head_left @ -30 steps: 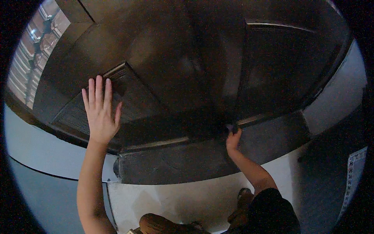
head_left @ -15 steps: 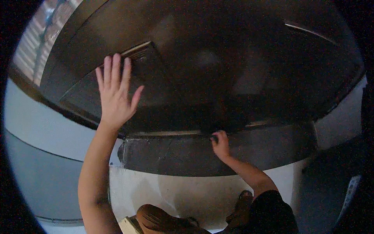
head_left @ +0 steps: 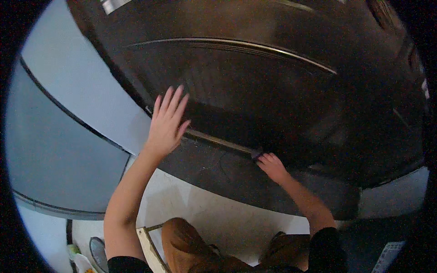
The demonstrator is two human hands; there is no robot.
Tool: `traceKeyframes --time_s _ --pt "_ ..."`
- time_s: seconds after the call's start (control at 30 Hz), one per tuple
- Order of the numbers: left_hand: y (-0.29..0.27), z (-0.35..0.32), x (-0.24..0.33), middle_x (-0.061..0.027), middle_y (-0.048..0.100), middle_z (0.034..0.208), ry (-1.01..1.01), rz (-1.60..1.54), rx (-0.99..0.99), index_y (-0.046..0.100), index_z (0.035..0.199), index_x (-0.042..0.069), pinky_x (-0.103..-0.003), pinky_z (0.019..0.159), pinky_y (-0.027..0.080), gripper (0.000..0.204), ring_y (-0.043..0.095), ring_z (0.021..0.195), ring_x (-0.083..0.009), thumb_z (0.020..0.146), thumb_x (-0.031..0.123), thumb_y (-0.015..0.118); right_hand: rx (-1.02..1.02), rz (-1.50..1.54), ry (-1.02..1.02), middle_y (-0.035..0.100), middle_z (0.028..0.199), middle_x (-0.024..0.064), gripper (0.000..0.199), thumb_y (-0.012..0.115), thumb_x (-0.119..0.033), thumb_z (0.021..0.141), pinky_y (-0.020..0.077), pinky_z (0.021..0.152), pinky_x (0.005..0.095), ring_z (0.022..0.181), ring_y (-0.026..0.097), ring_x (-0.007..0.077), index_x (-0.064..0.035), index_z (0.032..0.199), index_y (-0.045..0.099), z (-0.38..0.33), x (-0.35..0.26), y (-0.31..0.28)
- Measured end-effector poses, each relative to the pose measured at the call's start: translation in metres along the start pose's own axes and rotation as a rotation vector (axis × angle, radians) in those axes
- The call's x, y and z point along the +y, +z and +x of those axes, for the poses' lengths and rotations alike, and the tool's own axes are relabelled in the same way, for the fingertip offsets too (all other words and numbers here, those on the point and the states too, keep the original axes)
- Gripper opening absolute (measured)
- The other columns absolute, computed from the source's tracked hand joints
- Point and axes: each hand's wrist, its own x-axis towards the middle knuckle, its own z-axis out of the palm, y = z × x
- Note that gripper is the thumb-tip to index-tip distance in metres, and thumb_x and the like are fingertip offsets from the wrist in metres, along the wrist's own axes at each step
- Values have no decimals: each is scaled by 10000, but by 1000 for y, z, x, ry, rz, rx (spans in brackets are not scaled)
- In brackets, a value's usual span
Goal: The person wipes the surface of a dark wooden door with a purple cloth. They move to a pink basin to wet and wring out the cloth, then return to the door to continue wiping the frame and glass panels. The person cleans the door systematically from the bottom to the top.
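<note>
My left hand (head_left: 166, 123) lies flat, fingers spread, against a dark glossy door (head_left: 282, 91), just above a thin metal strip (head_left: 218, 142) that crosses it. My right hand (head_left: 274, 167) rests on the same strip further right. Its fingers are curled around a small dark, purplish object (head_left: 257, 156) pressed to the strip; what the object is cannot be told. Below the strip runs a dull dark lower panel (head_left: 227, 179).
A white wall (head_left: 77, 91) and a grey panel (head_left: 59, 168) stand left of the door. Below is a pale floor (head_left: 205, 214), with my brown-clad knee (head_left: 182, 241), a shoe (head_left: 282, 241) and a pale wooden bar (head_left: 148, 248).
The view has swung left and the door now fills the frame. My left hand stays flat on the door; my right hand stays at the metal strip.
</note>
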Motion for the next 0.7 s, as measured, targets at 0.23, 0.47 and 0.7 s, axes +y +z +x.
traceKeyframes --time_s 0.23,0.47,0.7 --pt "37 -209 -51 -213 193 1514 -352 -118 -233 475 1307 7 -560 1103 203 552 202 1387 -408 793 95 657 -371 -344 12 361 1463 38 509 479 -126 875 215 1133 340 1355 311 211 -75 1379 438 61 50 -14" --pt "48 -299 -92 -216 240 1493 -547 -351 -96 542 1233 -19 -441 1059 338 456 358 1294 -416 797 60 652 -600 -236 51 380 1459 54 473 475 -124 879 209 1149 340 1372 298 229 -33 1343 468 70 9 35" --pt "80 -320 -77 -187 200 1523 -742 -406 -26 514 1265 20 -446 1066 338 489 340 1317 -414 797 28 659 -376 -250 -334 433 1414 79 429 467 -97 867 247 1131 360 1331 360 247 -28 1287 524 197 -16 144"
